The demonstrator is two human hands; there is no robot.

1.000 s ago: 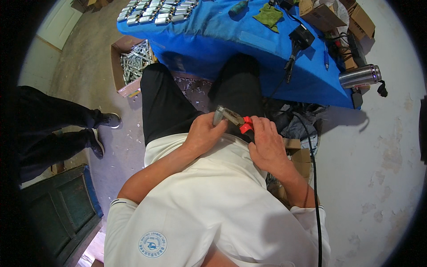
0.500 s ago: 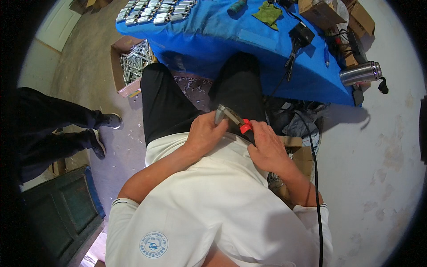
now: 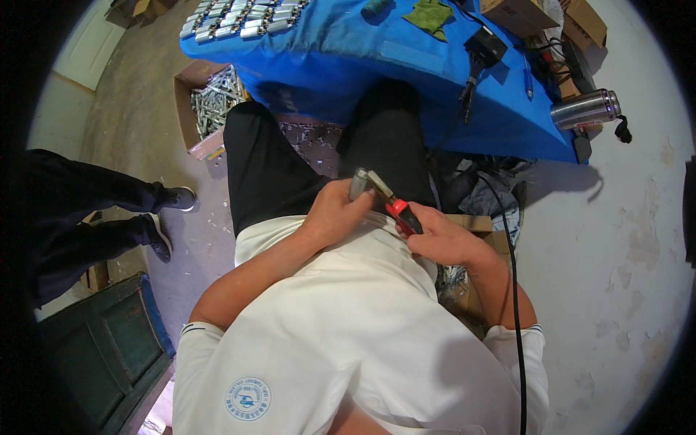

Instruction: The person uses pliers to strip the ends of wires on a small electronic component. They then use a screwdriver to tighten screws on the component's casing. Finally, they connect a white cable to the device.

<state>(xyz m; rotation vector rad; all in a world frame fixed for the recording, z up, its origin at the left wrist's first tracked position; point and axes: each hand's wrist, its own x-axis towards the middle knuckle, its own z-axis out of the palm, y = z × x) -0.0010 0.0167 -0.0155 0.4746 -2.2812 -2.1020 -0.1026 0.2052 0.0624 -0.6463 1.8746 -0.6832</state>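
Over my lap, my left hand (image 3: pixel 332 215) is closed round a small silvery metal cylinder (image 3: pixel 358 184), whose upper end stands out above the fingers. My right hand (image 3: pixel 444 237) grips a hand tool (image 3: pixel 401 212) with a red-and-black handle. A narrow, flat metal blade on that tool slants up and left, close to the cylinder. Whether blade and cylinder touch, I cannot tell. The exact kind of tool is unclear too.
Ahead is a blue-covered table (image 3: pixel 326 69) with rows of silvery metal parts (image 3: pixel 250 18), a black adapter (image 3: pixel 484 48) and a steel flask (image 3: pixel 587 110). A carton of metal pieces (image 3: pixel 187 109) stands left of my knee. Someone's legs (image 3: pixel 94 217) are further left. A black cable (image 3: pixel 514 290) hangs by my right arm.
My right hand has turned the tool, so more of its red-and-black handle shows and the blade looks narrower. The left hand keeps hold of the cylinder. The whole view has shifted slightly.
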